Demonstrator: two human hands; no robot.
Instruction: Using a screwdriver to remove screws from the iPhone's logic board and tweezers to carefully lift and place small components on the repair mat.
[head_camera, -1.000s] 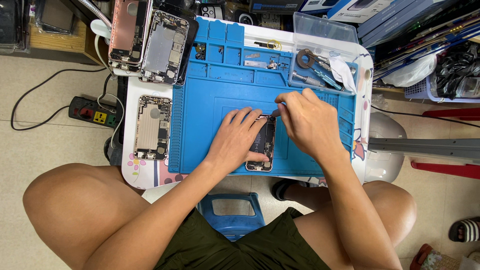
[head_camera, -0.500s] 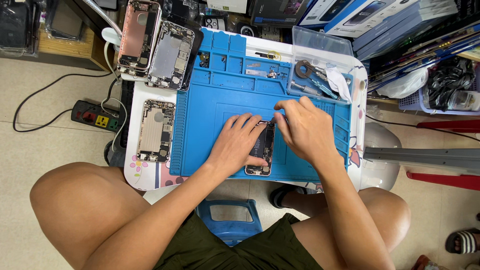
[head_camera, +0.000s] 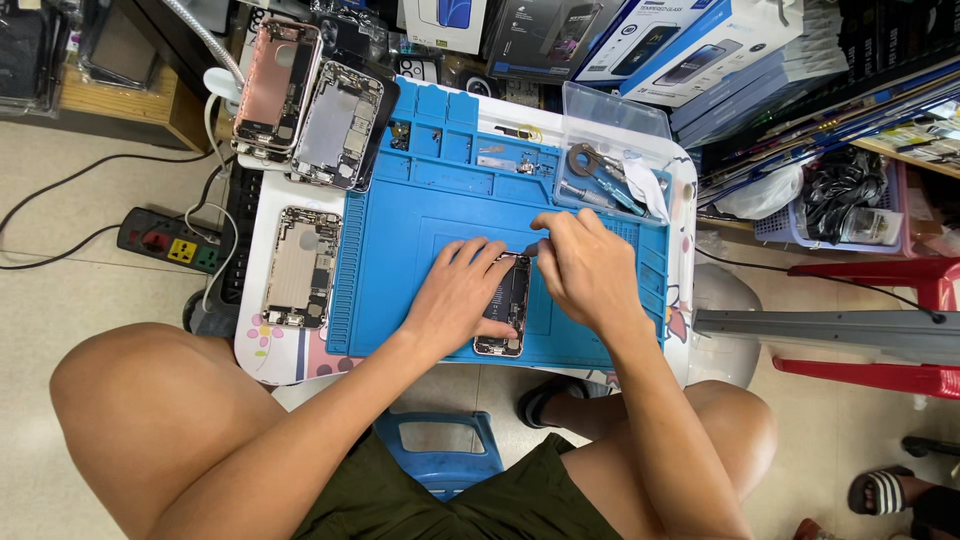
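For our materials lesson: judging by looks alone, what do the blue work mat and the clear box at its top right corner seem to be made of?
Blue work mat: probably silicone or soft rubber, matte, with moulded ridges and compartments.
Clear box: likely hard plastic, glossy; the tools inside show through its walls.

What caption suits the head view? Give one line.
Left hand steadies an opened phone on a blue mat.

The scene is being viewed by a single head-worn camera, looking almost straight down from above the seated person's lap. A small white table (head_camera: 680, 200) is being framed at mid-distance, with surrounding floor and shelving taken in. No second view is being offered.
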